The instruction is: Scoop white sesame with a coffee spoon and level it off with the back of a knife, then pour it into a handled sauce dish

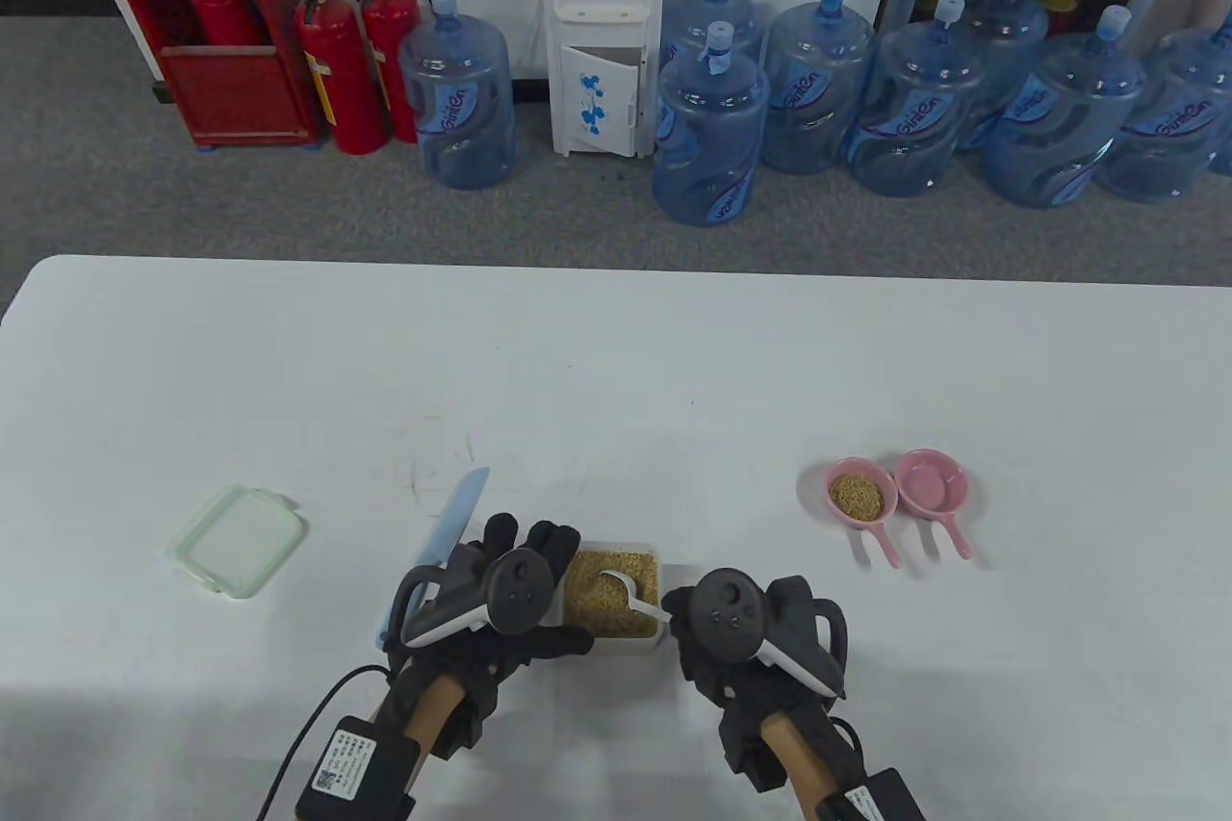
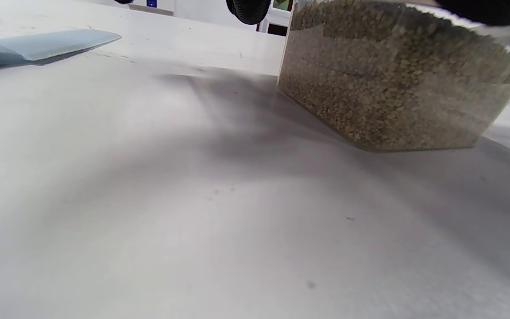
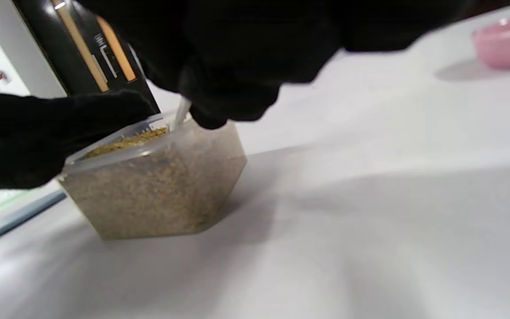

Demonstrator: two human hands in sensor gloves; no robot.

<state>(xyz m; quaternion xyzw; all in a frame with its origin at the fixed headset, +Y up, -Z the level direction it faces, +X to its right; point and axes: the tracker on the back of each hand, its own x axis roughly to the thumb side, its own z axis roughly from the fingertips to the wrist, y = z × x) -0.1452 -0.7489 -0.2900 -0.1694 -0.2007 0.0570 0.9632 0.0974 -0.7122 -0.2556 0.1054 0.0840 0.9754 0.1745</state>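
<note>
A clear box of sesame [image 1: 610, 592] [image 2: 388, 88] [image 3: 153, 190] stands near the table's front edge. My left hand [image 1: 525, 595] holds the box by its left side, fingers curled on the rim. My right hand [image 1: 693, 624] [image 3: 233, 88] pinches the handle of a white coffee spoon [image 1: 626, 592] [image 3: 179, 113], whose bowl lies in the sesame. A light blue knife [image 1: 443, 537] [image 2: 38, 46] lies flat on the table left of the box, untouched. Two pink handled sauce dishes sit to the right: one [image 1: 859, 494] holds sesame, the other [image 1: 932, 481] [image 3: 507, 42] looks bare.
A pale green container lid [image 1: 236, 539] lies at the left. The white table [image 1: 616, 359] runs back to a far edge, with water jugs, a dispenser and fire extinguishers on the floor beyond.
</note>
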